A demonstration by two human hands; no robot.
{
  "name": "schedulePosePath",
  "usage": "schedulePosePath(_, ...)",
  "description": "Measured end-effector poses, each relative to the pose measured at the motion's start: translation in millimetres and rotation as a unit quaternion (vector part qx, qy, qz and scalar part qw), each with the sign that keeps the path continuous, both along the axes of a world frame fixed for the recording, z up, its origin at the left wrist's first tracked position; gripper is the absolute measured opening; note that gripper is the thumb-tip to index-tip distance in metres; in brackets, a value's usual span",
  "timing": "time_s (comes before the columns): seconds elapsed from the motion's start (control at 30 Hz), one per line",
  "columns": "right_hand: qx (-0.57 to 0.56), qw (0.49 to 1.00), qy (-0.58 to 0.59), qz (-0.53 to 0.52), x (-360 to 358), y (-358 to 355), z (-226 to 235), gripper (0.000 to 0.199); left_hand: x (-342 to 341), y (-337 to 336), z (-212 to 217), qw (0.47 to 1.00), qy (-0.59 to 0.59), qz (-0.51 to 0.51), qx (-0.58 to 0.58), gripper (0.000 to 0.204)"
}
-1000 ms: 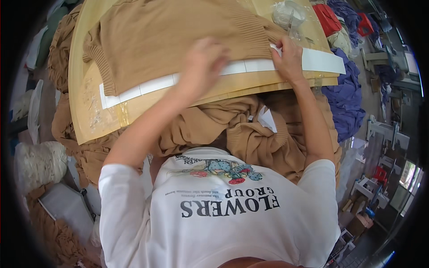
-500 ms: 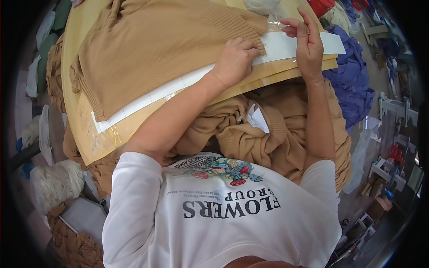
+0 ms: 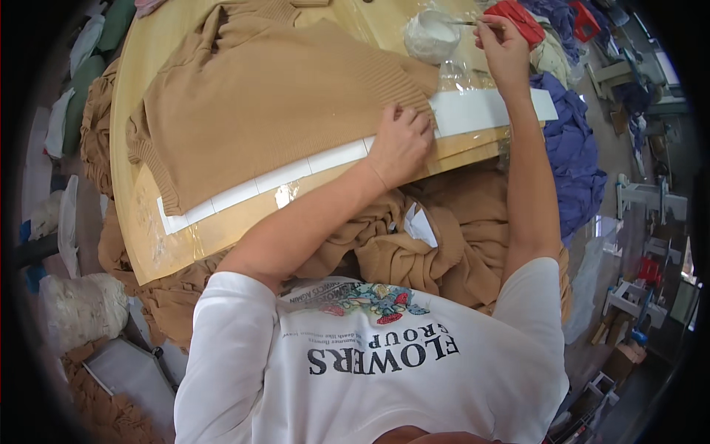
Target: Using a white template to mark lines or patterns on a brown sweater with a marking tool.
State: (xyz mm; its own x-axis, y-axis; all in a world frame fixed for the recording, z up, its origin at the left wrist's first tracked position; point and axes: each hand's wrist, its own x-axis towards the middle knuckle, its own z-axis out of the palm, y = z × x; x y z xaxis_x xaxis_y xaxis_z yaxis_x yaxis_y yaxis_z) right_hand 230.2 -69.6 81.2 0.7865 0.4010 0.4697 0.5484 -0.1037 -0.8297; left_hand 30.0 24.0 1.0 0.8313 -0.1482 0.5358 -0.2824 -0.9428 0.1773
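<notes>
A tan knitted sweater [image 3: 251, 118] lies spread on a pale board [image 3: 148, 255]. Under its near edge runs a long white strip [image 3: 277, 175] with cross lines, showing again to the right of the ribbing. My left hand [image 3: 404, 142] is closed at the sweater's right-hand ribbed edge, its curled fingertips on the knit. Farther right and forward, my right hand [image 3: 506, 55] pinches a thin, stick-like tool [image 3: 473, 23]. The tool points left over a tub of white stuff [image 3: 432, 35] wrapped in clear plastic; whether its tip touches the white stuff, I cannot tell.
Heaped tan knitwear [image 3: 473, 214] lies between my body and the board, with a folded white paper [image 3: 420, 225] on it. Purple-blue cloth [image 3: 569, 148] is piled on the right, beyond the board. A red object [image 3: 518, 21] sits behind my right hand.
My right hand has moved forward from above the white strip to beside the tub, and the thin tool now shows in its fingers. My left hand stays at the ribbed edge.
</notes>
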Motion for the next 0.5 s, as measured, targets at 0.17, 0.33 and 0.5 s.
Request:
schedulePosePath(0.17, -0.281, 0.953, -0.112, -0.012, 33.5, 40.5, -0.6, 0.017, -19.5, -15.5, 6.6, 0.998, 0.049, 0.05, 0.01, 0.039)
schedulePosePath(0.33, -0.324, 0.935, -0.14, -0.024, 36.6, 45.0, 7.4, 0.02, -24.8, -22.9, 6.3, 0.994, 0.088, 0.058, -0.02, 0.055)
schedulePosePath(0.5, -0.237, 0.969, 0.065, -0.025, 9.1, 41.8, 24.5, 0.021, -29.5, -26.3, 3.3, 0.99, 0.108, 0.081, -0.032, 0.058)
